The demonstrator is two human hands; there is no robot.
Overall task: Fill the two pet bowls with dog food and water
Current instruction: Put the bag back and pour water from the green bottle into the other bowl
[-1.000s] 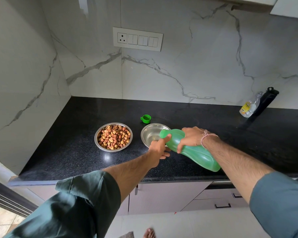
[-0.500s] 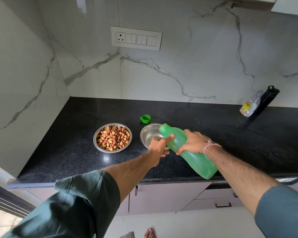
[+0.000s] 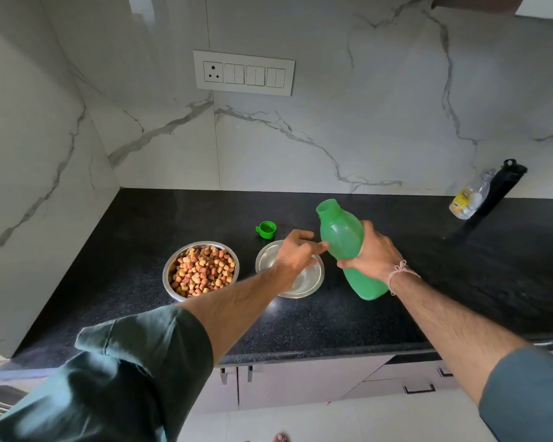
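Observation:
Two steel bowls stand side by side on the black counter [image 3: 300,330]. The left bowl [image 3: 201,270] is full of brown and orange kibble. The right bowl [image 3: 304,282] holds some clear water and is partly hidden by my left hand [image 3: 296,253], which hovers over it with fingers apart and a fingertip near the bottle. My right hand [image 3: 372,253] grips the middle of the uncapped green bottle [image 3: 344,237], which stands almost upright just right of the water bowl, its bottom at the counter. Behind the bowls lies the bottle's green cap [image 3: 265,229].
A small clear bottle with a yellow label [image 3: 466,200] and a black object [image 3: 505,183] lean against the marble wall at the far right. A switch panel [image 3: 244,73] is on the back wall. The side wall closes the counter's left end. Cabinet drawers sit below the front edge.
The green bottle has swung from a tilted pouring position over the right bowl to nearly upright beside it. My left hand has let go of the bottle's neck.

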